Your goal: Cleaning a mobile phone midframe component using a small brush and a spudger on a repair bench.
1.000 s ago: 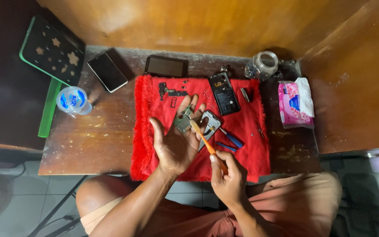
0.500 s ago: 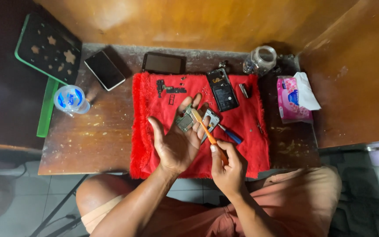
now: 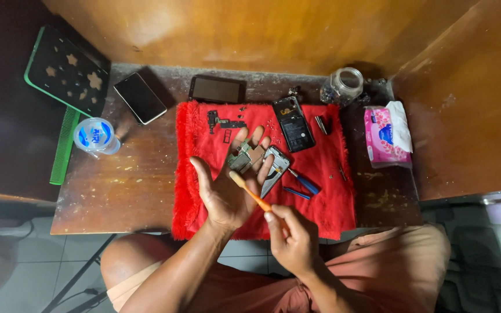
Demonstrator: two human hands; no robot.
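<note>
Left hand (image 3: 227, 188) lies palm-up over the red fringed cloth (image 3: 326, 203), fingers spread, cradling a small grey circuit board (image 3: 243, 158). Right hand (image 3: 292, 240), closed around an orange-handled toothbrush (image 3: 250, 194) (shaft slanting up-left), puts its bristles just below the board.

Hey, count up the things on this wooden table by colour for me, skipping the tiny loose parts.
Red: 1, fringed red cloth
Black: 3, two flat black phones and an opened black phone body
Green: 2, green comb and green-edged dark tablet
Pink: 1, pink tissue pack
Clear: 2, glass jar and sealed water cup
Total: 9
</note>
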